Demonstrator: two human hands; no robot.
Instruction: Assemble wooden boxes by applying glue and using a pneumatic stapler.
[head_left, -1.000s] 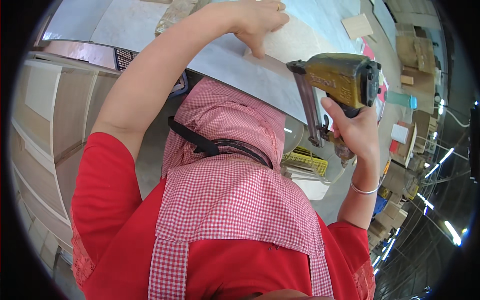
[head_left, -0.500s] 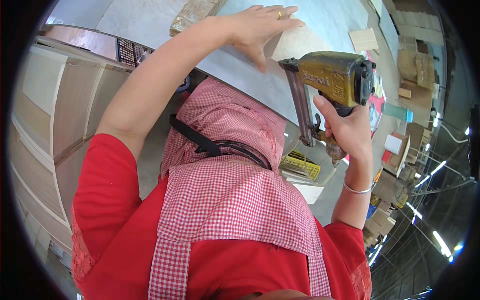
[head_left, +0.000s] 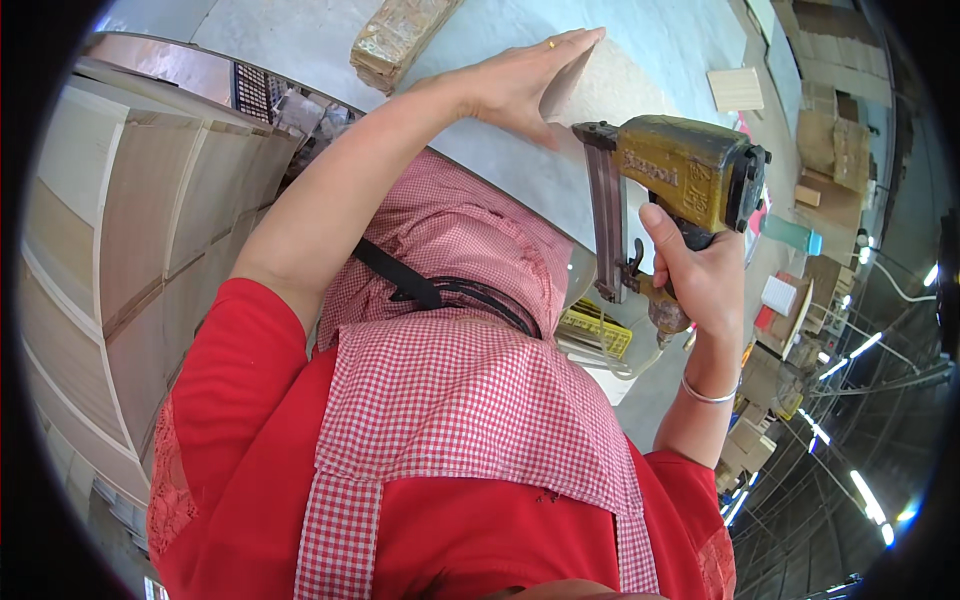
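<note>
Yellow-and-black nail gun (head_left: 690, 165) sits in R hand (head_left: 705, 275), fingers wrapped round the handle, at the table's (head_left: 505, 170) near edge; its nose is by the near side of a pale wood piece (head_left: 628, 85), contact unclear. L hand (head_left: 520, 92) spans that piece's L end, thumb near side, fingers far side; can't tell if gripping or just resting. Also on table: 1 brown wrapped bundle (head_left: 400, 42) past L forearm, 1 sm. wood block (head_left: 735, 90) far R.
</note>
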